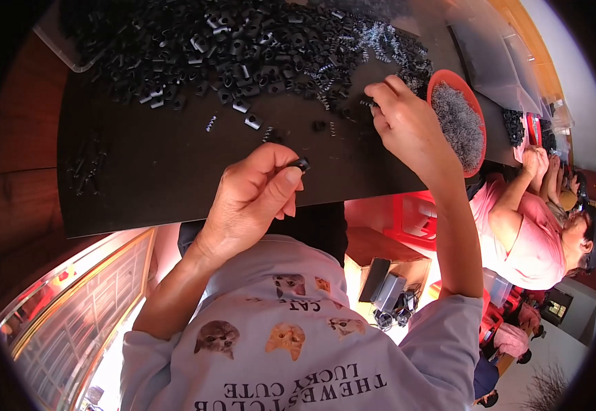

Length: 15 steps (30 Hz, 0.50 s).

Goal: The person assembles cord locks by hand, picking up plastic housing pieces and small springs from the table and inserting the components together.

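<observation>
My left hand (248, 195) is closed in a pinch on a small black plastic part (302, 164), just above the near side of the dark table (167, 181). My right hand (407, 120) reaches over the table with its fingertips drawn together near some loose springs; what lies between them is too small to make out. Beyond both hands spreads a heap of small black plastic parts (243, 58). Metal springs (380, 42) lie at its right end. A few single springs (211, 123) and black parts (252, 121) are scattered between the heap and my left hand.
An orange-red bowl (432, 82) full of small springs (459, 127) stands right of my right hand. Thin dark pieces (87, 168) lie at the table's left. Clear plastic bins (493, 58) stand at far right. A person in pink (531, 240) works further right, with others beyond.
</observation>
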Each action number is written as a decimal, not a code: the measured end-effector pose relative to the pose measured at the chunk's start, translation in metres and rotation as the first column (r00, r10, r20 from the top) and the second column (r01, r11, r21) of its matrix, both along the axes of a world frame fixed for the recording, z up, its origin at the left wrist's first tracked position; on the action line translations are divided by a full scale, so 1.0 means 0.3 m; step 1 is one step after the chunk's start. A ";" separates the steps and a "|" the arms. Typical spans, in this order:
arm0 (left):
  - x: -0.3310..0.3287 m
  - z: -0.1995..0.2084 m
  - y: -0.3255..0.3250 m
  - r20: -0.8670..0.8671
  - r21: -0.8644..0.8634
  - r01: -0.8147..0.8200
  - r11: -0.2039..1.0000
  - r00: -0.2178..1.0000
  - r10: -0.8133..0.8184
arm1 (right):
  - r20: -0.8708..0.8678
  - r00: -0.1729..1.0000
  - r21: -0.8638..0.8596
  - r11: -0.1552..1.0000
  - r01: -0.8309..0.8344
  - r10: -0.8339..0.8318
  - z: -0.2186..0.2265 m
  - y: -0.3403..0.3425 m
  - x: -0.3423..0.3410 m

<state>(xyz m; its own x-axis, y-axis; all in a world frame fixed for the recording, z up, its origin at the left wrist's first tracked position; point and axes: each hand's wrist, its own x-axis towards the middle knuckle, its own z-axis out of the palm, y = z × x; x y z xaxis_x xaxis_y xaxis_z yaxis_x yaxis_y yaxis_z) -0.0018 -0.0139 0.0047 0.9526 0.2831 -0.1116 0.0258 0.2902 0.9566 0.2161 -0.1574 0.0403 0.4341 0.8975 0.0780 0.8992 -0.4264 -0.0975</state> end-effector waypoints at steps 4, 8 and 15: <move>0.003 0.001 -0.003 -0.008 -0.019 -0.007 1.000 1.000 0.007 | -0.020 1.000 0.017 1.000 0.001 -0.001 0.022 -0.011 0.002; 0.004 0.002 -0.006 0.003 -0.008 -0.010 1.000 1.000 0.010 | -0.003 1.000 -0.004 1.000 0.003 -0.003 0.004 -0.025 0.011; 0.005 -0.004 -0.005 -0.003 -0.011 -0.023 1.000 1.000 0.023 | -0.021 1.000 0.162 0.986 0.026 -0.023 -0.010 -0.024 0.035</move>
<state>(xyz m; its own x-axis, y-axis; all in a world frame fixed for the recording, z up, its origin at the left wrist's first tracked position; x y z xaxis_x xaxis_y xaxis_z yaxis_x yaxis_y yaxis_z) -0.0002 -0.0155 0.0037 0.9456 0.3033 -0.1173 0.0217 0.3010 0.9534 0.2267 -0.1647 0.0374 0.4583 0.8628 0.2136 0.8862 -0.4251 -0.1843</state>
